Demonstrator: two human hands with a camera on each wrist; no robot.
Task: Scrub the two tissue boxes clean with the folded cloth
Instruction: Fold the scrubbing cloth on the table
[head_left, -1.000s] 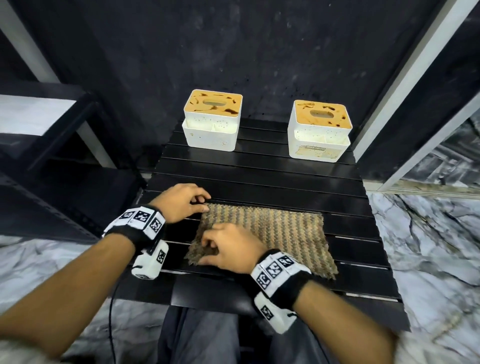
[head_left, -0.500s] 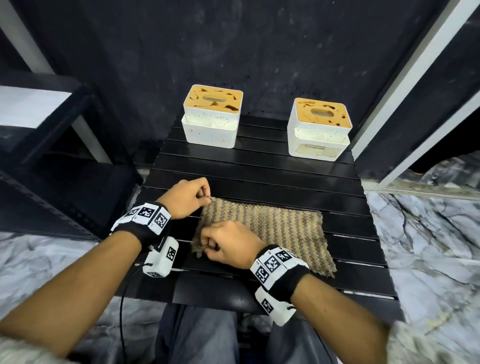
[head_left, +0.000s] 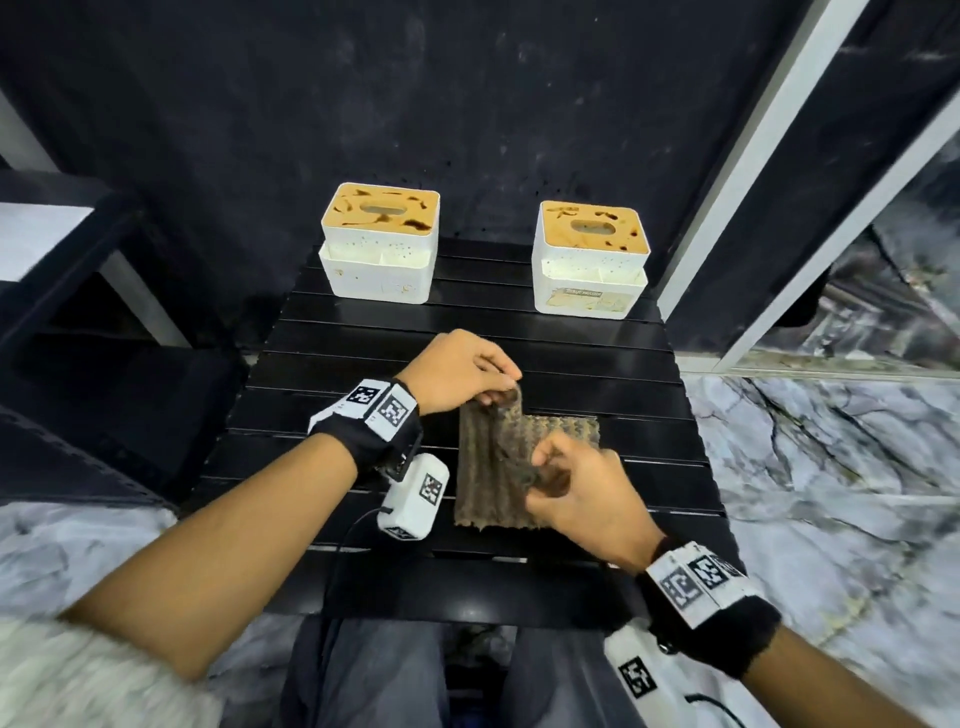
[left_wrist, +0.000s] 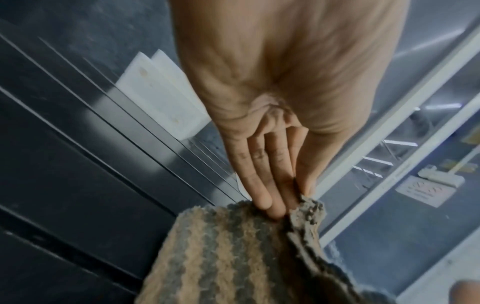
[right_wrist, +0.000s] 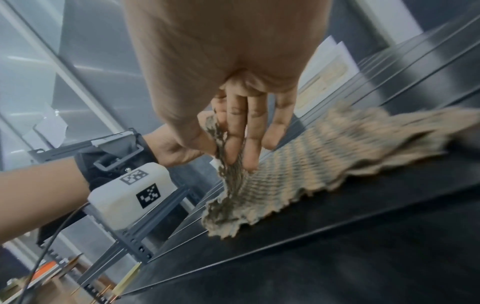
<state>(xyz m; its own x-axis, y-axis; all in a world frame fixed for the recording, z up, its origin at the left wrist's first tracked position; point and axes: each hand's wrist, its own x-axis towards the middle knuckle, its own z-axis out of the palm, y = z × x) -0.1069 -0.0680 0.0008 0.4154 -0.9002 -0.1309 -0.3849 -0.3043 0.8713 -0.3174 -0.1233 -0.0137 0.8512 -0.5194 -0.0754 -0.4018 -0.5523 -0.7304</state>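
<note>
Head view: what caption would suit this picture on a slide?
Both hands lift the striped cloth to fold it, two stained tissue boxes waiting behind.

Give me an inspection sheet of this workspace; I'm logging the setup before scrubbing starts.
Surface: black slatted table, cloth and boxes on it.
Job's things: left tissue box and right tissue box stand at the far edge, apart, tan tops streaked with dark stains. Striped cloth is partly lifted and being folded over, its right part flat on the slats.
Clutter: nothing seen on the table.
Grip: left hand pinches the cloth's far corner; right hand pinches the near edge.
Cables: black cable runs from the left wrist unit toward the person; another at the right wrist.
Surroundings: dark wall behind, marble floor, black shelving left.
</note>
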